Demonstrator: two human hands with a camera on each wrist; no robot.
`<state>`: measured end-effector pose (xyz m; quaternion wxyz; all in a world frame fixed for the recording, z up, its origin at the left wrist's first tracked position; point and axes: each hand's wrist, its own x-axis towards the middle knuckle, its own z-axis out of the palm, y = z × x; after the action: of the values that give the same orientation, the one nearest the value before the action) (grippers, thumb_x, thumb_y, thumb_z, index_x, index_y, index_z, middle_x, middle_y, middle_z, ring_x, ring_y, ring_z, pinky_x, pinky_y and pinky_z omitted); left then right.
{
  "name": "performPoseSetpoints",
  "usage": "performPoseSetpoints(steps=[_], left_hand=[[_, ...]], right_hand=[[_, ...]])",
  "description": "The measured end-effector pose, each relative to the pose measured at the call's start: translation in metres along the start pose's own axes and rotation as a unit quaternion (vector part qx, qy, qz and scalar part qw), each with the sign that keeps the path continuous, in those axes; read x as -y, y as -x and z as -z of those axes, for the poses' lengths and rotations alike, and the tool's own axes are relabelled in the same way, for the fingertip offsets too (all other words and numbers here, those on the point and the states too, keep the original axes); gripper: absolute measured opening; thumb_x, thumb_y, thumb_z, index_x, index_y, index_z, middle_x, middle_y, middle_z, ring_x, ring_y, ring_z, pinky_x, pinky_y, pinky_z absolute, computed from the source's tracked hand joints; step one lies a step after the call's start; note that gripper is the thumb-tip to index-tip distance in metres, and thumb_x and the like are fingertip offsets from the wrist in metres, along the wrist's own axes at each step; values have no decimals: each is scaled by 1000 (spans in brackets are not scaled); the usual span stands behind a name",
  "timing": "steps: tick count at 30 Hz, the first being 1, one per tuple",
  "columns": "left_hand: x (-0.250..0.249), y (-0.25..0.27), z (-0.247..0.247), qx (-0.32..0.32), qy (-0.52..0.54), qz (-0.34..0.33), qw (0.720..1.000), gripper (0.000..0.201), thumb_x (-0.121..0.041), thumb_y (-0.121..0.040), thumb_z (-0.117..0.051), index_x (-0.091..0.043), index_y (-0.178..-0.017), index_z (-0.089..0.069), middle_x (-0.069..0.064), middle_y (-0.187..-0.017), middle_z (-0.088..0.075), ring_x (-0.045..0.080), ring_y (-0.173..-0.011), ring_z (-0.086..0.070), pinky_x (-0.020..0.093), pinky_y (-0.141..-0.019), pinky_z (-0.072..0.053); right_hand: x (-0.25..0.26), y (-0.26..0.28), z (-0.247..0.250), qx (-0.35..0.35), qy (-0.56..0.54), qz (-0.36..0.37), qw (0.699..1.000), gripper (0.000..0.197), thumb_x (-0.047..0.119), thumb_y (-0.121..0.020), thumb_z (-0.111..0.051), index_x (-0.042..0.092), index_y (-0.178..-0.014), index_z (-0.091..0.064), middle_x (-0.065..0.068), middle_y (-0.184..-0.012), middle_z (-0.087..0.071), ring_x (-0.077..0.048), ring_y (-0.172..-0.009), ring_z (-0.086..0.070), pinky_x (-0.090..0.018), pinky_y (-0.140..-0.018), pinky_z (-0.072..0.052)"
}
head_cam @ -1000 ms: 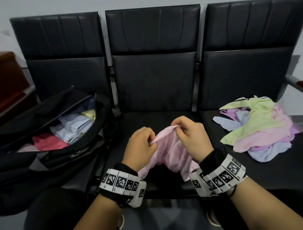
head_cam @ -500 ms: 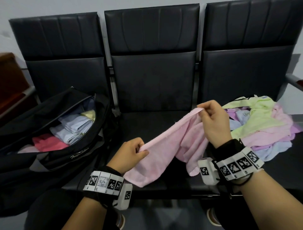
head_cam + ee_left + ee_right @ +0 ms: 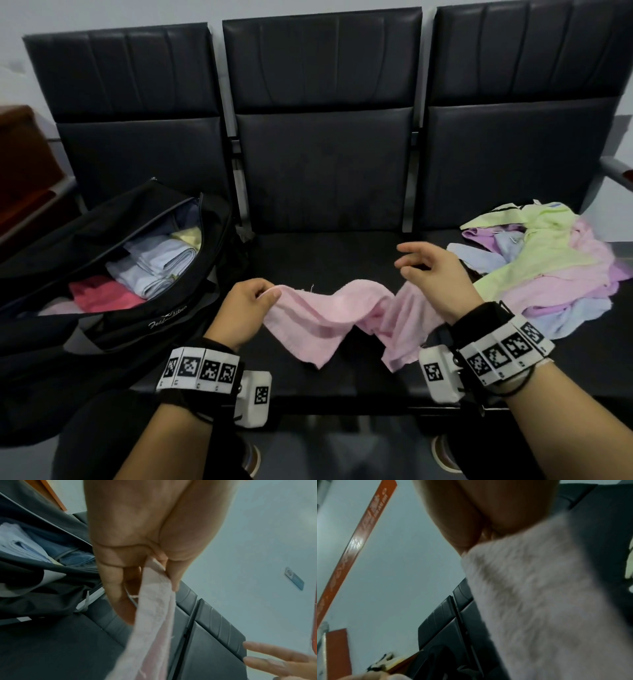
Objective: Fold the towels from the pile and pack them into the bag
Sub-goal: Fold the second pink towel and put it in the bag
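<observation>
Holding now: left hand (image 3: 244, 310) pinches one end of the pink towel (image 3: 329, 317); its grip is narrow, thumb against curled fingers.
Right hand: right hand (image 3: 435, 277) hovers above the towel's other end, its grip wide, fingers spread and loose, holding nothing.
Towel position: it sags in a crumpled band across the middle seat (image 3: 329, 260) of the black bench, between the two hands, its lower corners hanging toward the front edge.
Head view only: the black bag (image 3: 113, 318) lies unzipped on the left seat with folded pale blue, yellow and red towels inside; the pile of towels (image 3: 555, 270), green, pink, purple and blue, lies loose on the right seat.
Left wrist view only: the pinch shows up close, the towel edge (image 3: 154, 601) squeezed between thumb and forefinger; the right hand's straight fingertips (image 3: 274, 655) enter at the lower right corner.
Right wrist view: blurred towel (image 3: 547, 601) fills most of the frame and hides the fingers, so the grip cannot be read from there.
Cut off: the bag's near end runs out of frame at left.
Around: a grey wall behind the chair backs; marker bands on both wrists.
</observation>
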<state>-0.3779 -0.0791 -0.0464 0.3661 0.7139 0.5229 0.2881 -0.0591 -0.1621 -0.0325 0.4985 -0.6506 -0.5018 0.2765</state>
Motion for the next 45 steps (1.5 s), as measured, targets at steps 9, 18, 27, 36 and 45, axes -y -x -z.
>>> performPoseSetpoints(steps=[9, 18, 27, 36, 45], left_hand=[[-30, 3, -16, -25, 97, -8, 995, 25, -13, -102, -51, -26, -99, -73, -9, -96, -72, 3, -90, -66, 23, -77, -49], [-45, 11, -33, 2, 124, -69, 990, 32, -5, -96, -56, -30, -114, -62, 3, -87, -65, 21, -79, -64, 31, -78, -54], [-53, 14, -36, 3, 105, -113, 988, 24, -3, -88, -69, -26, -93, -72, -4, -89, -72, 16, -81, -68, 24, -73, -56], [-57, 16, -25, 73, 140, -106, 982, 29, 9, -90, -60, -11, -105, -75, -1, -99, -76, 9, -98, -71, 22, -87, -55], [-64, 21, -17, 171, 106, -139, 970, 29, -2, -81, -65, -15, -105, -74, 5, -99, -69, 24, -97, -68, 40, -87, -57]], right_hand=[[19, 23, -14, 180, -133, -23, 974, 43, -21, -83, -54, 9, -104, -75, -8, -107, -75, -22, -105, -70, -27, -88, -55], [26, 29, -31, 117, 53, 139, 982, 26, -2, -76, -78, 21, -90, -78, 13, -93, -67, -11, -82, -66, -20, -75, -52], [50, 38, -45, 158, 61, 174, 970, 23, 12, -88, -70, 32, -79, -64, 14, -82, -67, -6, -79, -64, -12, -69, -46], [63, 37, -51, 197, -11, 150, 969, 25, 9, -91, -66, 33, -83, -65, 12, -78, -67, -1, -68, -60, -13, -64, -45], [58, 34, -56, 190, 23, 160, 968, 16, 13, -87, -72, 28, -85, -69, 15, -84, -70, -4, -80, -66, -15, -72, -50]])
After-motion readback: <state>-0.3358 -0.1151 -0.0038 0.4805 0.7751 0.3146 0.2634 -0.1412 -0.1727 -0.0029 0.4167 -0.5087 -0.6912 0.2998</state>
